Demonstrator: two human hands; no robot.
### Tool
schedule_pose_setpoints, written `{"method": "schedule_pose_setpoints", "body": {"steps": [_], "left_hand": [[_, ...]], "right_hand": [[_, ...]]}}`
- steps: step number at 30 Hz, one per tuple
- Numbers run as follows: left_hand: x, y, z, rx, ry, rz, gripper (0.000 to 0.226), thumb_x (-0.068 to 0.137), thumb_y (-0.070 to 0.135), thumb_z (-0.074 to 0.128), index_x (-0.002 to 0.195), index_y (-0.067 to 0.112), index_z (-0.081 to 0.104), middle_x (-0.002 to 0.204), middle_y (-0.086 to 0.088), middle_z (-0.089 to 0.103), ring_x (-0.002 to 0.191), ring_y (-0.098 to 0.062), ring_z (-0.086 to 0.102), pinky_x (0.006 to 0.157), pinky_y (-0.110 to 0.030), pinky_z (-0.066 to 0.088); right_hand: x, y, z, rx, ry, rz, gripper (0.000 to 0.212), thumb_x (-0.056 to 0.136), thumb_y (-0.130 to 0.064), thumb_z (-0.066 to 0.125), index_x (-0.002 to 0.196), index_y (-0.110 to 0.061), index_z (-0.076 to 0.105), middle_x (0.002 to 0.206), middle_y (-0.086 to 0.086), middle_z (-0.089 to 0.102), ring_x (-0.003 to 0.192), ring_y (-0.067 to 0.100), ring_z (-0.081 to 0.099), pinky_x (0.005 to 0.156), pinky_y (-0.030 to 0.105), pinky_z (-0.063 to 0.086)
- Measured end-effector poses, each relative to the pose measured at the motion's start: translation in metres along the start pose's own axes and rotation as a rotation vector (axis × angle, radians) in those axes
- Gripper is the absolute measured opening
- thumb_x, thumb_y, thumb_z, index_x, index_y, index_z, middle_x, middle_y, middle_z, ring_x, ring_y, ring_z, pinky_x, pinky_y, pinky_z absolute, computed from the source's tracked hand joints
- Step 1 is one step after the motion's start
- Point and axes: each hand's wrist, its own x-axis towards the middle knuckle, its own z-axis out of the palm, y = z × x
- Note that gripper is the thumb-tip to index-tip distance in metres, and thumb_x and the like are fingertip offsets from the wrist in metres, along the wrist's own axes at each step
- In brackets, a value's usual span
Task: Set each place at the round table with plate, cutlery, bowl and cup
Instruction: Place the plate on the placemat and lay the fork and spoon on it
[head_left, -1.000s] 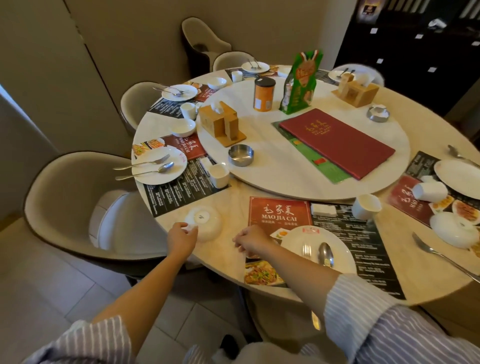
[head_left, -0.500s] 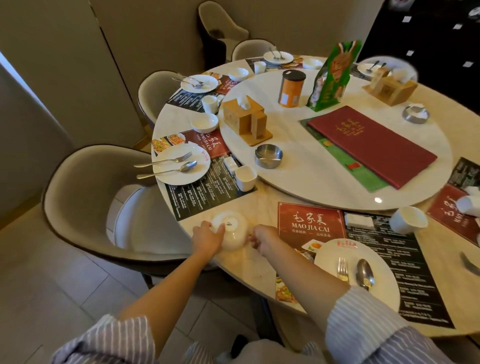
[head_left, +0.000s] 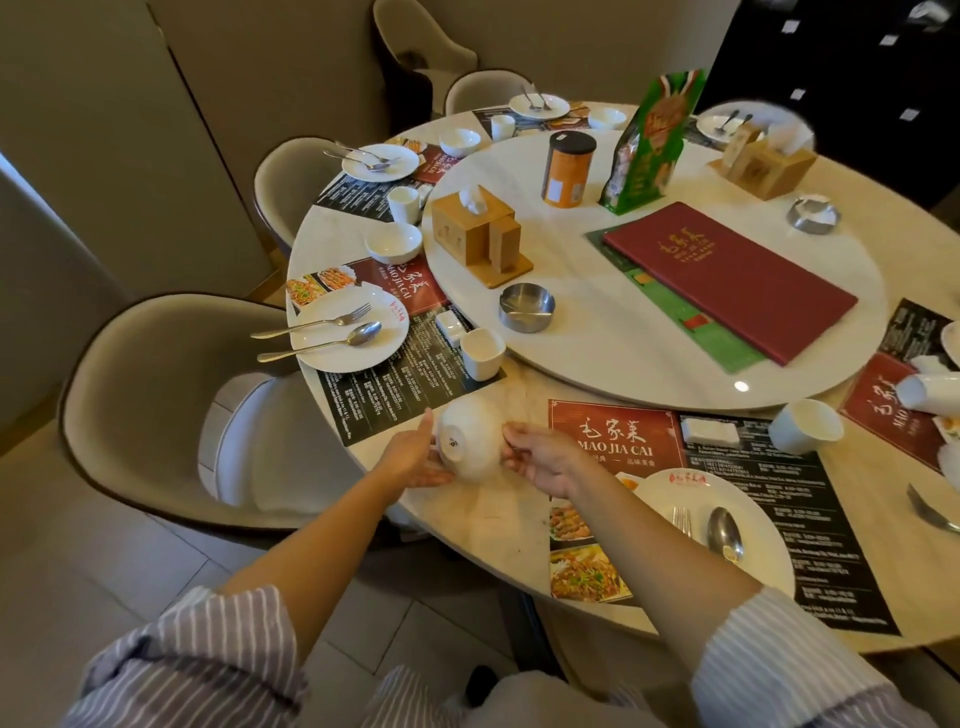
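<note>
A white bowl is tipped on its side, foot towards me, just above the round table's near edge. My left hand holds it with thumb on top and fingers underneath. My right hand grips its right side. To the right, a red and black placemat carries a plate with a fork and a spoon, and a cup. The left place has a plate with cutlery, a cup and a bowl.
The white turntable holds a steel ashtray, a wooden tissue box, an orange can, a green bag and a red menu. A padded chair stands close on the left. Further set places line the far rim.
The bowl lay upside down on the table under my left hand. My right hand has joined it, and the bowl is now lifted and tipped on its side between both hands.
</note>
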Motion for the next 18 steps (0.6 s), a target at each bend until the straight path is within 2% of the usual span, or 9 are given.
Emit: {"method": "schedule_pose_setpoints", "body": {"steps": [3,5,7,9,11,13,14,16,18], "left_hand": [[0.004,0.007,0.003,-0.046,-0.048,-0.039,0.069,0.091,0.066,0.032,0.106,0.005,0.059,0.096,-0.014,0.071,0.081,-0.025,0.07,0.058,-0.029,0.053],[0.005,0.011,0.007,-0.044,-0.075,-0.058,0.064,0.091,0.064,0.039,0.107,0.005,0.057,0.096,-0.015,0.069,0.081,-0.025,0.069,0.06,-0.028,0.051],[0.007,0.014,0.016,-0.042,-0.08,-0.052,0.048,0.095,0.044,0.049,0.118,0.002,0.052,0.099,-0.017,0.065,0.078,-0.027,0.067,0.06,-0.03,0.054],[0.008,0.014,0.026,-0.023,-0.088,-0.02,0.038,0.098,0.022,0.048,0.127,-0.003,0.046,0.108,-0.021,0.06,0.081,-0.027,0.064,0.057,-0.029,0.058],[0.01,0.01,0.036,0.04,-0.091,0.03,0.037,0.099,0.015,0.045,0.129,-0.006,0.046,0.116,-0.023,0.056,0.085,-0.027,0.062,0.055,-0.028,0.059],[0.013,0.004,0.048,0.073,-0.068,0.091,0.036,0.1,0.013,0.043,0.127,-0.008,0.05,0.116,-0.023,0.057,0.087,-0.028,0.062,0.06,-0.029,0.059],[0.013,0.002,0.056,0.081,-0.048,0.121,0.034,0.1,0.013,0.042,0.125,-0.008,0.052,0.115,-0.023,0.057,0.089,-0.029,0.062,0.064,-0.03,0.059],[0.013,-0.002,0.073,0.111,0.003,0.188,0.032,0.1,0.014,0.039,0.119,-0.006,0.056,0.115,-0.023,0.059,0.088,-0.028,0.062,0.071,-0.034,0.059],[0.01,-0.004,0.09,0.13,0.053,0.232,0.027,0.1,0.015,0.038,0.11,0.001,0.058,0.112,-0.02,0.06,0.087,-0.027,0.063,0.075,-0.038,0.059]], "right_hand": [[-0.011,-0.007,-0.01,-0.3,-0.052,-0.199,0.009,0.09,-0.003,0.062,0.098,-0.005,0.065,0.073,0.008,0.059,0.062,0.013,0.054,0.055,0.021,0.049],[-0.017,-0.011,-0.019,-0.584,-0.052,-0.344,0.009,0.088,-0.007,0.065,0.096,-0.008,0.07,0.075,0.005,0.063,0.064,0.012,0.055,0.06,0.022,0.048],[-0.022,-0.013,-0.029,-0.809,-0.045,-0.45,0.009,0.087,-0.012,0.067,0.095,-0.011,0.073,0.082,0.0,0.067,0.068,0.013,0.057,0.063,0.022,0.05],[-0.027,-0.013,-0.04,-0.901,-0.043,-0.519,0.01,0.086,-0.013,0.069,0.094,-0.012,0.075,0.089,-0.002,0.07,0.077,0.016,0.062,0.069,0.023,0.052],[-0.03,-0.009,-0.052,-0.908,-0.005,-0.591,0.013,0.085,-0.013,0.07,0.097,-0.011,0.075,0.098,-0.001,0.07,0.092,0.017,0.065,0.079,0.022,0.053],[-0.032,-0.002,-0.062,-0.837,0.09,-0.639,0.026,0.084,-0.014,0.071,0.11,-0.011,0.071,0.117,0.0,0.065,0.106,0.015,0.061,0.086,0.018,0.051],[-0.034,0.002,-0.067,-0.77,0.138,-0.639,0.036,0.084,-0.016,0.071,0.12,-0.012,0.066,0.126,-0.001,0.06,0.109,0.012,0.059,0.085,0.015,0.05],[-0.037,0.01,-0.073,-0.623,0.201,-0.593,0.054,0.086,-0.02,0.07,0.136,-0.015,0.052,0.134,-0.005,0.052,0.101,0.007,0.063,0.08,0.017,0.053],[-0.036,0.017,-0.077,-0.505,0.271,-0.518,0.059,0.088,-0.025,0.067,0.142,-0.015,0.044,0.13,-0.003,0.053,0.088,0.009,0.069,0.082,0.027,0.057]]}}
